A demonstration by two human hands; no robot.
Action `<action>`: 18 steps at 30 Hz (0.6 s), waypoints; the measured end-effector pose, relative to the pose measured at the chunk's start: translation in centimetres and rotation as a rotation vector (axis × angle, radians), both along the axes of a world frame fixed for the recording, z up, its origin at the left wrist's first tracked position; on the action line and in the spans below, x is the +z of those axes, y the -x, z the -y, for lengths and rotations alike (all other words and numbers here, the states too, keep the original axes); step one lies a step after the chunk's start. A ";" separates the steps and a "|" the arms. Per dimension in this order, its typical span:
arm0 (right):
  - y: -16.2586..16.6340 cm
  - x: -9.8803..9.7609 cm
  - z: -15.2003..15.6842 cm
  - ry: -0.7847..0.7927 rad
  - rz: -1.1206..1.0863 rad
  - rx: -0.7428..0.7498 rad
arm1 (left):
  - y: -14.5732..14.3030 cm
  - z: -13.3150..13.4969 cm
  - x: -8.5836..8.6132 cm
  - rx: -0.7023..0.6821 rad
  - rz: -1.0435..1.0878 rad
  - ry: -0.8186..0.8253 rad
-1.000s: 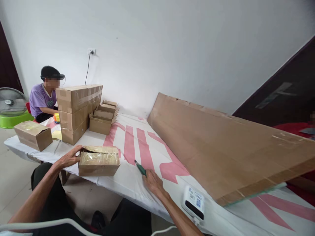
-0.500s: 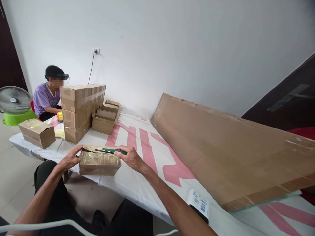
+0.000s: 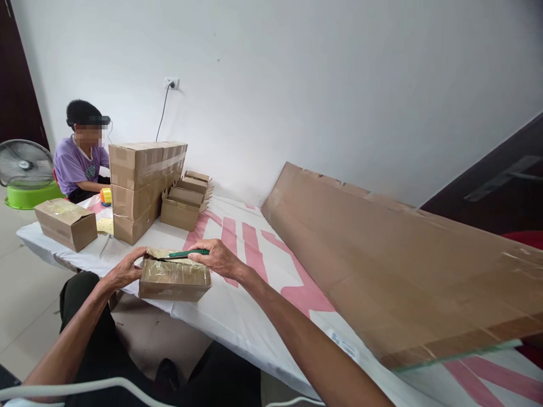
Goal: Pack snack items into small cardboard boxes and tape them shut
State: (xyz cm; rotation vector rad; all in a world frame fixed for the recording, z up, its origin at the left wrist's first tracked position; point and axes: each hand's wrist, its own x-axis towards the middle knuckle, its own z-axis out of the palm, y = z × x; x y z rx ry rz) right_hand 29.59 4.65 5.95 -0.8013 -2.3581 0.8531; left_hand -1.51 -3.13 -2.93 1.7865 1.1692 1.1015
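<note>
A small taped cardboard box (image 3: 173,280) lies near the front edge of the white table cover (image 3: 237,305). My left hand (image 3: 124,272) grips the box's left end, fingers curled over its top corner. My right hand (image 3: 217,259) is closed on a green utility knife (image 3: 186,253), held flat along the box's top with the blade pointing left.
A stack of taped boxes (image 3: 142,183) and open small cartons (image 3: 186,198) stand at the back left. Another box (image 3: 65,223) sits at the left table end. A long flat cardboard sheet (image 3: 394,265) fills the right. A person in a purple shirt (image 3: 78,164) sits behind, beside a fan (image 3: 23,167).
My right hand lifted the green knife off the table at the right and brought it left onto the top of the small box. My left hand stayed on the box's left end.
</note>
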 end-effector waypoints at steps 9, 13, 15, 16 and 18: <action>2.0 2.0 0.3 -0.159 0.202 0.005 | 0.5 -0.5 -0.5 0.000 -0.017 0.001; 3.2 2.6 0.0 -0.262 0.304 0.037 | 0.8 -0.8 -0.6 -0.004 -0.043 -0.005; 3.5 2.6 -0.3 -0.306 0.350 0.049 | 0.9 -0.8 -0.5 -0.003 -0.060 -0.005; 3.6 2.6 -0.5 -0.322 0.373 0.050 | 0.9 -0.7 -0.4 -0.005 -0.069 -0.004; 3.3 2.6 -0.9 -0.342 0.413 0.040 | 0.9 -0.7 -0.1 -0.005 -0.085 0.000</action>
